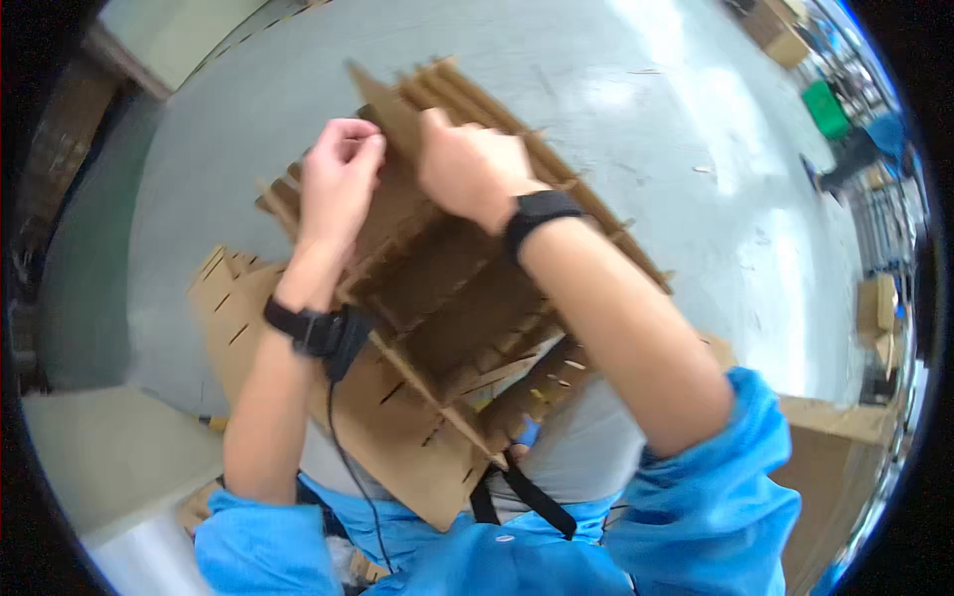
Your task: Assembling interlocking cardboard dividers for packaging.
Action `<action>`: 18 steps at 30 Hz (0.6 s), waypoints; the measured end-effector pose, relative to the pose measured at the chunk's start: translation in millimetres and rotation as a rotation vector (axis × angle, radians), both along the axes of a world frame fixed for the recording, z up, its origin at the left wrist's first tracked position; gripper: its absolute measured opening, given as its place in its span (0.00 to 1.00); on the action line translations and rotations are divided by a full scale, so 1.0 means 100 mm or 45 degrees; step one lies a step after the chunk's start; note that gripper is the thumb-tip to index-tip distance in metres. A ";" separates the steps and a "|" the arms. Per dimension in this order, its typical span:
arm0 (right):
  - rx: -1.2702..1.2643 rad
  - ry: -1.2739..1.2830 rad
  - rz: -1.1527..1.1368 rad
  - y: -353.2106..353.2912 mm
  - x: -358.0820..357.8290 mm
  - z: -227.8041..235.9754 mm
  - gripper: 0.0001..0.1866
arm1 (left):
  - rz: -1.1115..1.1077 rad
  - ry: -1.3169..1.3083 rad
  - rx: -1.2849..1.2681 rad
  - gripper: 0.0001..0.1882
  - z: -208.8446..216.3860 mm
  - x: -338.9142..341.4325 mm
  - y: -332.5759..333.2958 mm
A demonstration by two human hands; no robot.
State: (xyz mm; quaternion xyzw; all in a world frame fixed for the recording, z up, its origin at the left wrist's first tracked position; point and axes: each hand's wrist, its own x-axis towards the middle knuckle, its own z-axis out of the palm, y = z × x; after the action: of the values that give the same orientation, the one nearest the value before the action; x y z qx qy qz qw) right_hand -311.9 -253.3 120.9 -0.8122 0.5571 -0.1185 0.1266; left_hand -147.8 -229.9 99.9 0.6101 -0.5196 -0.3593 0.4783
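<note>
A brown cardboard divider grid [425, 379], made of slotted strips crossing each other, rests tilted over my lap with its compartments facing up. At its far end my right hand [472, 164] is closed on a cardboard strip [383, 104] that stands up above the others and is a little blurred. My left hand [341, 174] is just left of that strip, thumb and fingertips pinched together over the grid's far left corner. Anything between those fingertips is too small to make out. Both wrists wear black bands, and a cable hangs from the left one.
Flat cardboard sheets with slits [397, 437] lie under the grid and to its left. At the lower right is a large cardboard box [830, 457]. Beyond lies a grey floor [556, 60]. Far right, another person [870, 149] stands by a green bin [825, 109] and shelving.
</note>
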 end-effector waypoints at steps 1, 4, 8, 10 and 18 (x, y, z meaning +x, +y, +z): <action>0.018 -0.011 -0.012 0.00 -0.05 0.02 0.12 | -0.010 -0.066 -0.187 0.11 0.06 -0.10 -0.03; 0.037 -0.015 -0.024 0.08 -0.07 0.05 0.13 | -0.031 -0.281 -0.450 0.16 0.49 -0.40 -0.02; -0.264 -0.052 0.005 0.54 -0.15 -0.04 0.21 | -0.180 -1.083 -0.670 0.26 0.28 -0.28 -0.35; -0.321 -0.032 -0.002 0.74 -0.33 -0.09 0.30 | -0.082 -1.384 -0.581 0.28 0.13 -0.29 -0.61; -0.225 -0.044 0.084 1.11 -0.85 -0.14 0.37 | 0.041 -1.561 -0.157 0.34 -0.34 0.02 -1.41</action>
State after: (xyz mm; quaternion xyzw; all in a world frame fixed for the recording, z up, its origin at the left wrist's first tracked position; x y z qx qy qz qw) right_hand -396.6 -141.9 107.0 -0.8359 0.5152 -0.1770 0.0679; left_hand -146.2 -370.7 65.5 0.6846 -0.7105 0.0947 0.1323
